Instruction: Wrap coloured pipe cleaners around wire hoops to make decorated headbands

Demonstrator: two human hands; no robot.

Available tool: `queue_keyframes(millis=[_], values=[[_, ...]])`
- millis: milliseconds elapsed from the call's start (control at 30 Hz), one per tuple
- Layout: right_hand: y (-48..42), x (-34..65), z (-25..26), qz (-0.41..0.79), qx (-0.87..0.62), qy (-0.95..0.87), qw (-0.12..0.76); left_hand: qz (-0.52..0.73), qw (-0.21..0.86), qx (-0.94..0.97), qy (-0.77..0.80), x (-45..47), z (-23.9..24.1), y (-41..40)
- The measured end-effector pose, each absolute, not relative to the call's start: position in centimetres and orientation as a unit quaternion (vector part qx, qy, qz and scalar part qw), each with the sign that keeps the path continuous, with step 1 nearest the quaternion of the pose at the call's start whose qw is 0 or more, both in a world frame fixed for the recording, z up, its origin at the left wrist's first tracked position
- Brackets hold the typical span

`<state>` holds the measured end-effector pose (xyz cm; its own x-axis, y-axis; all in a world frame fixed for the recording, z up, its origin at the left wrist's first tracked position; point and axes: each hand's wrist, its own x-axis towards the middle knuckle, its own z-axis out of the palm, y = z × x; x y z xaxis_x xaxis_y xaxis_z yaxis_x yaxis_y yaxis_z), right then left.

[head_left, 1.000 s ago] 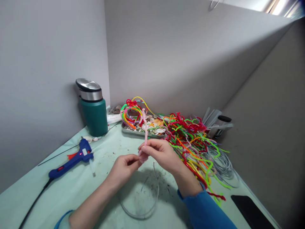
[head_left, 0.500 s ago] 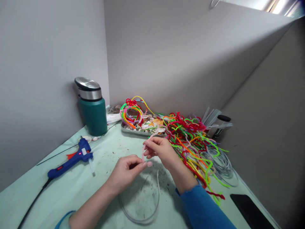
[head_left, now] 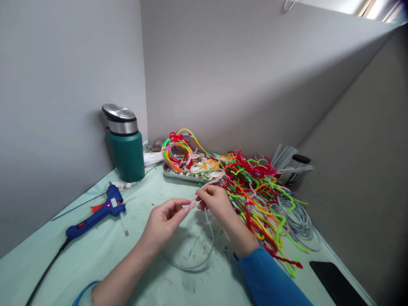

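Note:
My left hand (head_left: 163, 222) and my right hand (head_left: 215, 203) meet over the pale green table, both pinching a pink pipe cleaner (head_left: 192, 204). The pink strand runs between my fingertips and trails off toward the tray behind. It sits at the top end of a thin grey hoop (head_left: 208, 250), a headband-like band that curves down onto the table beneath my hands. Which hand bears the hoop I cannot make out.
A blue hot glue gun (head_left: 95, 213) with its cord lies at the left. A green flask (head_left: 126, 144) stands by the wall. A metal tray (head_left: 178, 173) holds shells and wrapped hoops. A heap of coloured pipe cleaners (head_left: 259, 191) and grey hoops (head_left: 298, 219) fills the right. A black phone (head_left: 334, 280) lies near the right edge.
The pink pipe cleaner stood upright above my hands; it is now bent down and drawn low between my fingertips. My hands have shifted slightly up and apart.

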<state>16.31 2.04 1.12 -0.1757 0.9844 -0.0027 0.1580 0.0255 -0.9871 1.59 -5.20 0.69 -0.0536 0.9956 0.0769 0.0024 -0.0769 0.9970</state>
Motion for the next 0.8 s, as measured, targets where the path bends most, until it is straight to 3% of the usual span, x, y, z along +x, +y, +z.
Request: queue_keyframes(millis=[467,800], values=[[1.3,16.5,2.5,0.542,-0.377,-0.597,0.456,0.552,0.513,0.405,0.517,0.9,0.7,-4.8],[0.3,16.5,3.1,0.37,-0.349,-0.73,0.457,0.512,0.497,0.453,0.535,0.9,0.2,-4.7]])
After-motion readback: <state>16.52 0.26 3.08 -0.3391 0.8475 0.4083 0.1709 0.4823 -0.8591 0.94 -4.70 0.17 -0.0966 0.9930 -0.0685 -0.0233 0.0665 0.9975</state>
